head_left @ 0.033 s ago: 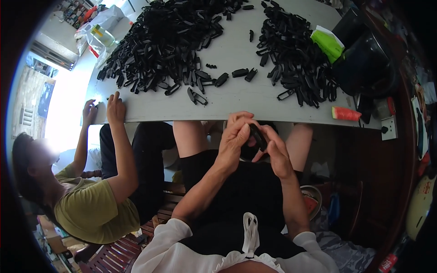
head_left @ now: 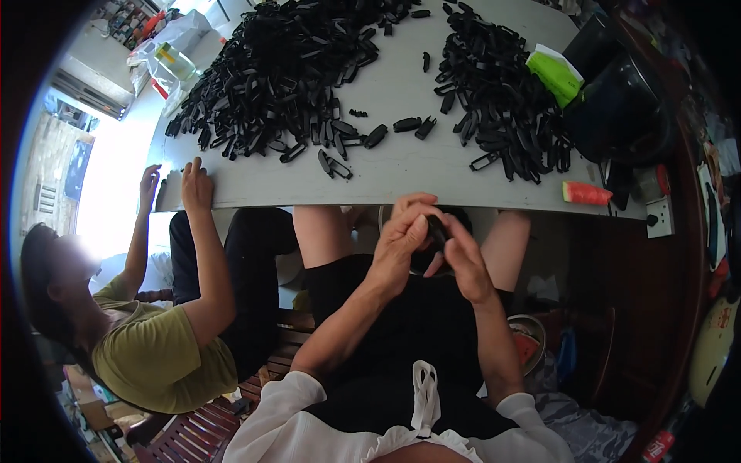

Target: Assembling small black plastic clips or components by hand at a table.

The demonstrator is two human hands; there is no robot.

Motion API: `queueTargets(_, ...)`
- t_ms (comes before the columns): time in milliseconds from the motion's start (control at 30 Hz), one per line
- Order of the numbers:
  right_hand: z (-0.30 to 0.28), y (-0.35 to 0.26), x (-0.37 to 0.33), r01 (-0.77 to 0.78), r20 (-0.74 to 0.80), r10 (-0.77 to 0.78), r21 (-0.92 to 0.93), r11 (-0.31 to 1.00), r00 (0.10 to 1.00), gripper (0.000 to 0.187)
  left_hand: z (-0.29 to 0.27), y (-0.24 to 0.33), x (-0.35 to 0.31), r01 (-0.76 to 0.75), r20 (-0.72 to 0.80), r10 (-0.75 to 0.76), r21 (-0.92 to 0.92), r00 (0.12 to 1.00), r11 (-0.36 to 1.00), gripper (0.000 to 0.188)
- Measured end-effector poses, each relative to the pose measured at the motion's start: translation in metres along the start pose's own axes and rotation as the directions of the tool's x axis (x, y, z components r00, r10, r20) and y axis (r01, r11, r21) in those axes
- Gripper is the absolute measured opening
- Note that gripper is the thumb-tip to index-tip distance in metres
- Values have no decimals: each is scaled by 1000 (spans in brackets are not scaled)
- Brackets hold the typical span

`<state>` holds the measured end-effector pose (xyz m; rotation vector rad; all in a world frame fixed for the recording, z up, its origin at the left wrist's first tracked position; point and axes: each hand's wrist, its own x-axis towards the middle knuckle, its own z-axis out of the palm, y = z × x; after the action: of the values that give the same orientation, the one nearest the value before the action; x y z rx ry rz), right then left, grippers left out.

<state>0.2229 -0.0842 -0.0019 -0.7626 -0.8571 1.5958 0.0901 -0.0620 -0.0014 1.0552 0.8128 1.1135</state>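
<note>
At frame centre, just below the table [head_left: 401, 174] edge, the left hand [head_left: 401, 239] and right hand [head_left: 463, 266] both pinch one small black plastic clip [head_left: 437, 230] between curled fingers; heaps of black clips [head_left: 285, 69] lie above.

Looks like a small home workshop: surface [head_left: 401, 166] heaped with black plastic parts [head_left: 285, 69], cluttered shelves [head_left: 127, 19] upper left.
</note>
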Motion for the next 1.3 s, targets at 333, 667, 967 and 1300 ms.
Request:
queueTargets(333, -52, 30, -1, 93, 84, -72, -987, 131, 994, 29, -34, 5, 38, -197, -14, 460, 892, 888, 407, 23)
queueTargets(667, -78, -37, 85, 134, 233, -452, -962, -239, 861, 22, -66, -5, 126, -61, 100, 566, 994, 818, -86, 20)
queueTargets(967, -54, -47, 92, 350, 404, -639, -911, -218, 655, 17, -45, 20, 92, -272, -155, 412, 540, 898, 796, 15)
queueTargets(1300, -9, -38, 56, 179, 76, -181, -723, 668, 981, 9, -23, -2, 44, 69, -14, -76, -302, 997, 951, 28)
